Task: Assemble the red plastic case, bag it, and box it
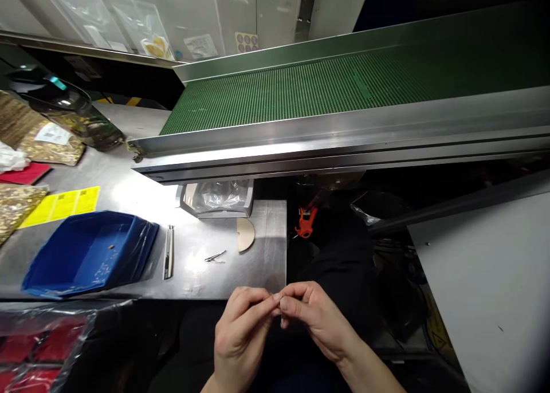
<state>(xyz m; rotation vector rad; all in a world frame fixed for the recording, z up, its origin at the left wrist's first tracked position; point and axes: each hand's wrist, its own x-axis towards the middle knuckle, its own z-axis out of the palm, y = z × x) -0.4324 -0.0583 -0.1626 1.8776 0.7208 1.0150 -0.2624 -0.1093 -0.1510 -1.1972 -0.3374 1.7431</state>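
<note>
My left hand (pixel 246 324) and my right hand (pixel 313 318) meet fingertip to fingertip just off the front edge of the metal table (pixel 193 281). Both are closed in a pinch, and a tiny item between them is mostly hidden by the fingers; its kind cannot be made out. On the table beyond them lie a small pair of tweezers-like metal pieces (pixel 215 256) and a beige half-round disc (pixel 245 235). Farther left is a utility knife (pixel 168 252) with a pale handle.
A green conveyor belt (pixel 275 92) with a metal side rail crosses behind. On the table stand a blue bin (pixel 90 255), a grey bin (pixel 221 198) with clear bags, a yellow label sheet (pixel 64 205) and a dark bottle (pixel 73 109). An orange tool (pixel 305 222) hangs right of the table.
</note>
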